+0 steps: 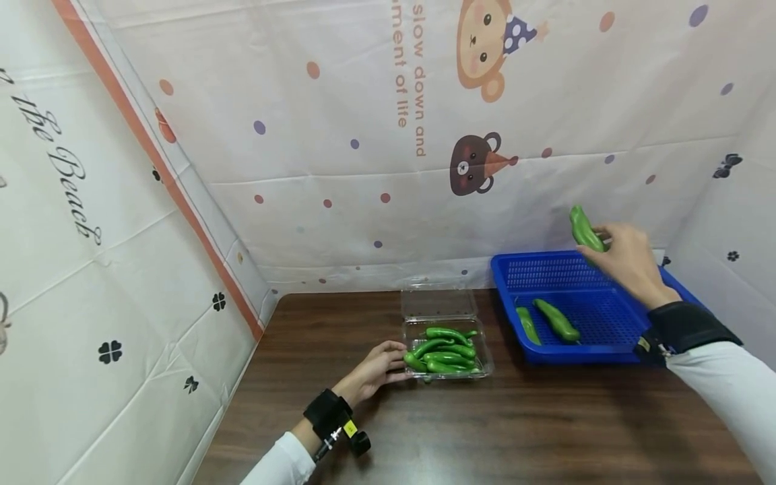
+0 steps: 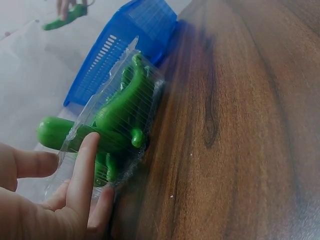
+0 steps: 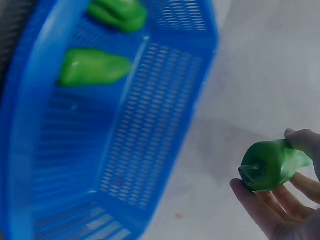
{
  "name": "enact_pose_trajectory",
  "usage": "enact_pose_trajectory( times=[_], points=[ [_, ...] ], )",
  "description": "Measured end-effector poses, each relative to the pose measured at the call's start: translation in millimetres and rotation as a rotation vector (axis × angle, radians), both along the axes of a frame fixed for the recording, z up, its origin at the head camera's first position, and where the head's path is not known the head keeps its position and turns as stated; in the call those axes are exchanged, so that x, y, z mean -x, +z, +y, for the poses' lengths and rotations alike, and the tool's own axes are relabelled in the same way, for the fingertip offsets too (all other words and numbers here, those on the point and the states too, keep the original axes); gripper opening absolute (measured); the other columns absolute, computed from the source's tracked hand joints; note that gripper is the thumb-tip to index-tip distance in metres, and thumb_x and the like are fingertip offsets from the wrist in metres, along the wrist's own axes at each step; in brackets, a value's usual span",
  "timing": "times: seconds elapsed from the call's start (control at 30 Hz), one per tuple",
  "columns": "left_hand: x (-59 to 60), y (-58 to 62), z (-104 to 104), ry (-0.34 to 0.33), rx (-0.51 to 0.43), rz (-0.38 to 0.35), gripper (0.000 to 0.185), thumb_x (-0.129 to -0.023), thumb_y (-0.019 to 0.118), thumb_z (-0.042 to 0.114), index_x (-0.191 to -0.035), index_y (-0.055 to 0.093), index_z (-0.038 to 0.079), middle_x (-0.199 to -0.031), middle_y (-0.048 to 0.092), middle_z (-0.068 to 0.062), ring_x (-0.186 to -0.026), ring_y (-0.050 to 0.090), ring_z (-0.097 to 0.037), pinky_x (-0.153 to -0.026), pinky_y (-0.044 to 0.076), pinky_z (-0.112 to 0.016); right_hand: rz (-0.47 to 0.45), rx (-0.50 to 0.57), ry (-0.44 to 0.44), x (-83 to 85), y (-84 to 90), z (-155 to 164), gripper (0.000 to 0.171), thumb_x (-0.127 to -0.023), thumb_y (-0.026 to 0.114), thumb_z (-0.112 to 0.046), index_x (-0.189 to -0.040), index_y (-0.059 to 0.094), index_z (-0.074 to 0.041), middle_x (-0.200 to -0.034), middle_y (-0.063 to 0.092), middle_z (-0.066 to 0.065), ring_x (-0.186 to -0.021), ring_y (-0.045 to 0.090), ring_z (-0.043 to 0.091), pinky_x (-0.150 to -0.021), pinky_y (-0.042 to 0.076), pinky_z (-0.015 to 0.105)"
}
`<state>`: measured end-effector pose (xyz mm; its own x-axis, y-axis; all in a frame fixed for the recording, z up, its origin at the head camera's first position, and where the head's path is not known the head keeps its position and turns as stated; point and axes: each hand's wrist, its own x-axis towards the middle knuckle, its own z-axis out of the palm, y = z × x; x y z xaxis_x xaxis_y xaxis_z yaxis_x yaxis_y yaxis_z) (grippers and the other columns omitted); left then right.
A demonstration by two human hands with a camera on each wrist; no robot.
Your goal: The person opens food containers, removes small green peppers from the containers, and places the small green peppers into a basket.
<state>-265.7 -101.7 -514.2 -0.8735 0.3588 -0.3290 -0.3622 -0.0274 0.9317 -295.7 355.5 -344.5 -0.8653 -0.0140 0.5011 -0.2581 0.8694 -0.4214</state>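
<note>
My right hand (image 1: 627,259) holds a large green pepper (image 1: 583,228) in the air above the far side of the blue basket, between thumb and fingers. In the right wrist view the stem end of this pepper (image 3: 262,167) faces the camera. My left hand (image 1: 378,369) touches the left side of a clear plastic box (image 1: 485,364), fingers fairly straight against its wall. Several green peppers (image 1: 448,357) lie piled in the box, and one thick end (image 2: 52,132) pokes past its rim in the left wrist view. The box's hinged lid (image 1: 439,302) stands open toward the back.
The blue basket (image 1: 506,296) stands right of the box, near the back wall. Inside it, two green peppers (image 1: 556,320) lie toward the left. All of this rests on a dark wooden table (image 1: 545,431). Printed white sheets (image 1: 339,222) hang behind and at both sides.
</note>
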Motion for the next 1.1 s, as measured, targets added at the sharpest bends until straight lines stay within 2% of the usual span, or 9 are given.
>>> enact_pose_trajectory(
  times=[0.2, 0.27, 0.4, 0.47, 0.53, 0.6, 0.73, 0.97, 1.1],
  points=[
    [0.7, 2.4, -1.9, 0.006, -0.005, -0.007, 0.034, -0.107, 0.052, 0.012, -0.135, 0.046, -0.005, -0.132, 0.055, -0.020, -0.110, 0.062, -0.024, -0.098, 0.063, -0.039, -0.171, -0.047, -0.015, -0.9, -27.0, 18.7, 0.054, -0.098, 0.070, -0.023, -0.126, 0.056, 0.021, -0.089, 0.066, 0.033, -0.062, 0.059, 0.024, -0.046, 0.039, 0.027],
    [0.7, 2.7, -2.4, 0.009, -0.002, -0.005, 0.034, -0.107, 0.052, 0.013, -0.135, 0.046, -0.005, -0.131, 0.056, -0.019, -0.110, 0.062, -0.023, -0.097, 0.063, -0.039, -0.229, -0.063, -0.018, -0.2, -36.2, 23.3, 0.057, -0.097, 0.070, -0.025, -0.125, 0.055, 0.022, -0.087, 0.067, 0.032, -0.062, 0.059, 0.023, -0.048, 0.043, 0.030],
    [0.1, 2.9, -2.6, 0.016, 0.002, -0.005, 0.034, -0.107, 0.052, 0.012, -0.136, 0.045, -0.005, -0.127, 0.056, -0.016, -0.108, 0.061, -0.023, -0.097, 0.063, -0.039, -0.369, -0.080, -0.017, 1.6, -53.5, 28.4, 0.062, -0.096, 0.071, -0.027, -0.124, 0.054, 0.026, -0.098, 0.065, 0.039, -0.073, 0.064, 0.038, -0.057, 0.055, 0.046],
    [0.0, 2.5, -1.9, 0.017, -0.002, -0.002, 0.034, -0.107, 0.051, 0.012, -0.135, 0.044, -0.006, -0.126, 0.056, -0.016, -0.107, 0.061, -0.023, -0.097, 0.063, -0.039, -0.450, -0.096, -0.030, 1.7, -60.5, 29.7, 0.065, -0.095, 0.071, -0.029, -0.124, 0.054, 0.026, -0.109, 0.062, 0.044, -0.085, 0.064, 0.051, -0.065, 0.057, 0.056],
    [-0.2, 1.4, -1.0, 0.012, -0.010, 0.001, 0.033, -0.107, 0.051, 0.011, -0.134, 0.044, -0.006, -0.126, 0.056, -0.016, -0.106, 0.061, -0.022, -0.097, 0.063, -0.040, -0.525, -0.104, -0.037, 1.5, -66.9, 30.8, 0.068, -0.094, 0.072, -0.031, -0.124, 0.053, 0.026, -0.115, 0.059, 0.046, -0.093, 0.061, 0.058, -0.069, 0.057, 0.060],
    [0.0, 0.4, -0.1, 0.009, -0.021, 0.002, 0.032, -0.107, 0.051, 0.011, -0.134, 0.045, -0.006, -0.126, 0.055, -0.016, -0.105, 0.061, -0.022, -0.097, 0.063, -0.040, -0.580, -0.108, -0.039, 1.3, -72.3, 31.6, 0.070, -0.092, 0.074, -0.034, -0.124, 0.054, 0.026, -0.118, 0.057, 0.047, -0.096, 0.060, 0.059, -0.069, 0.058, 0.059],
    [0.1, -0.6, 0.8, 0.013, -0.022, 0.000, 0.031, -0.107, 0.051, 0.010, -0.133, 0.046, -0.006, -0.125, 0.056, -0.016, -0.104, 0.061, -0.022, -0.096, 0.064, -0.040, -0.649, -0.088, -0.031, 0.8, -80.0, 31.8, 0.068, -0.091, 0.076, -0.031, -0.122, 0.054, 0.026, -0.108, 0.061, 0.043, -0.083, 0.064, 0.044, -0.063, 0.059, 0.048],
    [-1.5, 2.1, 1.1, 0.014, -0.009, -0.005, 0.031, -0.106, 0.052, 0.012, -0.132, 0.048, -0.005, -0.125, 0.056, -0.017, -0.108, 0.062, -0.024, -0.097, 0.063, -0.041, -0.721, -0.107, -0.032, 3.7, -89.1, 31.9, 0.068, -0.089, 0.077, -0.030, -0.121, 0.055, 0.025, -0.118, 0.058, 0.046, -0.097, 0.062, 0.056, -0.072, 0.059, 0.056],
    [-3.3, 3.7, 0.7, 0.010, 0.005, -0.004, 0.030, -0.106, 0.053, 0.013, -0.131, 0.049, -0.004, -0.125, 0.057, -0.016, -0.110, 0.062, -0.025, -0.097, 0.063, -0.041, -0.775, -0.092, -0.015, 4.9, -97.4, 34.5, 0.066, -0.088, 0.078, -0.029, -0.120, 0.056, 0.024, -0.113, 0.060, 0.044, -0.092, 0.064, 0.048, -0.069, 0.061, 0.049]
  ],
)
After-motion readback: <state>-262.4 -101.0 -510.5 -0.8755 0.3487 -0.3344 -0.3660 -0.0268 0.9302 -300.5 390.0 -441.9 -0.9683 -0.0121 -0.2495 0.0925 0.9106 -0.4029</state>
